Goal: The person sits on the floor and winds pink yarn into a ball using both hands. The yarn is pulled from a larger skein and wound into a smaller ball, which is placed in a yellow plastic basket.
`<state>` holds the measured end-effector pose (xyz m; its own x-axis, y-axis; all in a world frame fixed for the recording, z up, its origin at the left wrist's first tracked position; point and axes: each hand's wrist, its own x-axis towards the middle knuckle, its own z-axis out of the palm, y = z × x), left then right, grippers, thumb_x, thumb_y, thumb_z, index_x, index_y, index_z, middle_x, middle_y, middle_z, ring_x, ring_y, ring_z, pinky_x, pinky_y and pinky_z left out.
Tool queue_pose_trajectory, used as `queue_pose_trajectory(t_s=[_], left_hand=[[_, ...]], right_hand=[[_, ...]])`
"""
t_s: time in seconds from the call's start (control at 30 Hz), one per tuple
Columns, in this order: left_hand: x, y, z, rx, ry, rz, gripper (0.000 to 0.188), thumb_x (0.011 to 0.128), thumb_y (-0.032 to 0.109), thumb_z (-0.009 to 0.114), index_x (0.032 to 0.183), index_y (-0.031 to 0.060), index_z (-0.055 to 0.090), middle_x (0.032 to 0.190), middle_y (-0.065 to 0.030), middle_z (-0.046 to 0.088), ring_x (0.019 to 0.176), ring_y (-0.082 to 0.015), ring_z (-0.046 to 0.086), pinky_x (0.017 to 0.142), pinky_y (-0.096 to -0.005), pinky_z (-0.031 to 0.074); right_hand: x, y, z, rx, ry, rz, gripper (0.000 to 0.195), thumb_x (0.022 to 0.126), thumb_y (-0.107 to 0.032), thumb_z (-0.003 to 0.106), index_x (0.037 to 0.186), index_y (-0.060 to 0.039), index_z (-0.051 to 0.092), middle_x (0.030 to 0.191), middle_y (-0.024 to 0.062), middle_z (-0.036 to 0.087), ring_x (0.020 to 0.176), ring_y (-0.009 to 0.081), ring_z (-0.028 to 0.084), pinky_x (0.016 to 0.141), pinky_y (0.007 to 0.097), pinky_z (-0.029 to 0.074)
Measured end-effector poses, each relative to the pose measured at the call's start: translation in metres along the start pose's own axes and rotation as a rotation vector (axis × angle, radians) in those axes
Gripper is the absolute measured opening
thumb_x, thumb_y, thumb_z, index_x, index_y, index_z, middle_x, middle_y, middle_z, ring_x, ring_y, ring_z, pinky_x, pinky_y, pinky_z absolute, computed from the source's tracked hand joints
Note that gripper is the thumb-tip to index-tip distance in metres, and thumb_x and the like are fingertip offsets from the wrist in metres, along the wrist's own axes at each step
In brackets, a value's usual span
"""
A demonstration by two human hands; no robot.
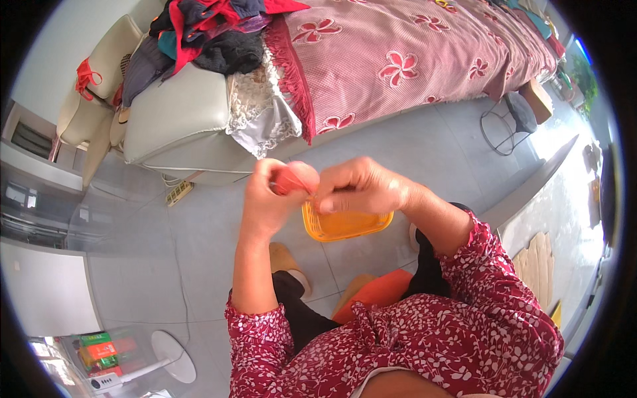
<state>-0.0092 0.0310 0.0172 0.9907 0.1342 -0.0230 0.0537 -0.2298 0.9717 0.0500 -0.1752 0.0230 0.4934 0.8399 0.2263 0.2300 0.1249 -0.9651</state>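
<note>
My left hand (266, 199) is closed around a round ball of pinkish-red yarn or similar soft material (297, 178), raised in front of me. Close to its right side, my right hand (356, 186) is blurred, with thumb and fingertips pinched together near the ball's lower edge. What the fingertips pinch is too small and blurred to name; it looks reddish. Below and behind the hands, a yellow plastic basket (348, 236) stands over the grey floor, partly hidden by my right hand.
Ahead are a couch or bed with a pink flowered cover (358, 69) and a cream padded seat (179, 109) heaped with clothes. A power strip (179, 193) and a cable lie on the tiles. A round stool (520, 112) stands right; a white fan base (174, 355), lower left.
</note>
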Motion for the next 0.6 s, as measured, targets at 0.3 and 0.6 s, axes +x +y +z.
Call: queue_pose_trajectory(t_s=[0.3, 0.6], left_hand=[[-0.002, 0.005, -0.006, -0.988, -0.168, 0.068, 0.052, 0.065, 0.000, 0.068, 0.114, -0.0028, 0.051, 0.106, -0.0099, 0.061, 0.097, -0.0190, 0.062, 0.087, -0.0350, 0.053], [-0.004, -0.004, 0.000, 0.090, -0.059, -0.051, 0.049, 0.060, 0.006, 0.077, 0.104, 0.0009, 0.054, 0.097, -0.0048, 0.060, 0.090, -0.0133, 0.058, 0.080, -0.0290, 0.050]], right_hand=[[0.009, 0.025, -0.007, -0.320, 0.167, 0.046, 0.011, 0.089, -0.011, 0.064, 0.090, 0.0001, 0.064, 0.079, 0.0060, 0.062, 0.075, 0.0145, 0.058, 0.070, 0.0293, 0.048], [-0.001, -0.011, -0.002, -0.031, 0.049, 0.006, 0.009, 0.088, -0.009, 0.065, 0.091, -0.0006, 0.064, 0.078, 0.0052, 0.060, 0.072, 0.0115, 0.056, 0.067, 0.0286, 0.047]])
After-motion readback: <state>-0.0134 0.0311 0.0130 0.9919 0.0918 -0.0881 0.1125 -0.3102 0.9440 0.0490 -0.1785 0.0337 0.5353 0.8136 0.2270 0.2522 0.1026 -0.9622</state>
